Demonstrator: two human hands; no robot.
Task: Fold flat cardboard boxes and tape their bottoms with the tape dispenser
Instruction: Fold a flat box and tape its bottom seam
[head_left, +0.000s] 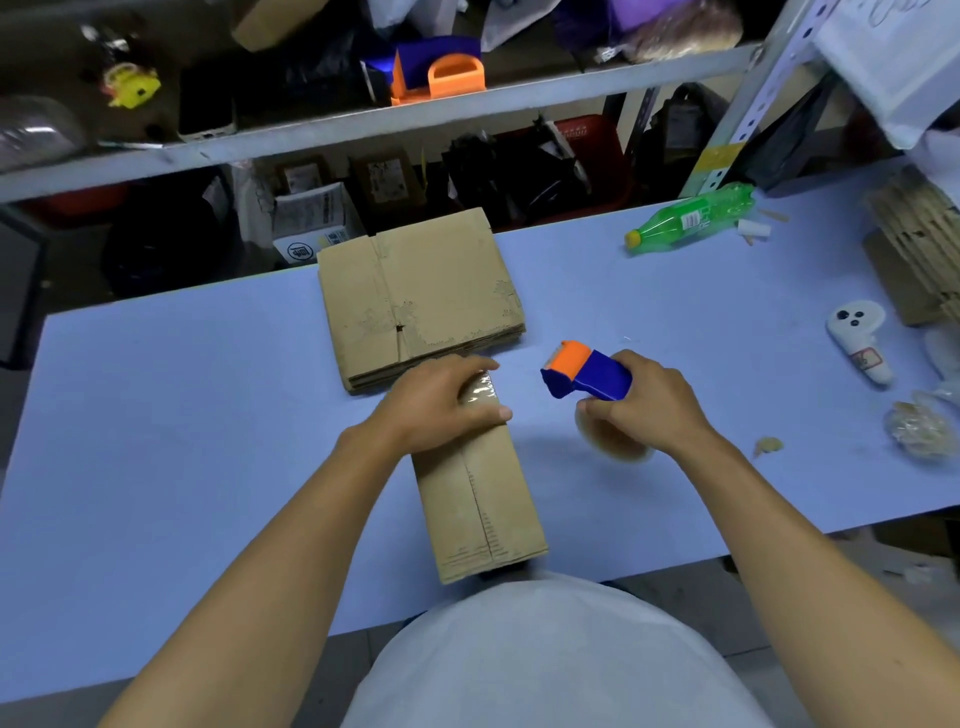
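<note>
Light even and soft, from overhead. Blue table (182, 415) bright, slightly washed; faint shadows beside the folded box (480, 499) and under the forearms. Shelf (363, 122) bays behind dim, contents murky. Small glare on tape under the left hand (441, 402). Wide-angle bending: table edge and shelf curve toward the corners. Detail generally soft, smeared at the edges.

A green plastic bottle (691, 218) lies on its side on the pale blue bench (182, 415); a white plush toy (860, 345) lies near the right edge.
</note>
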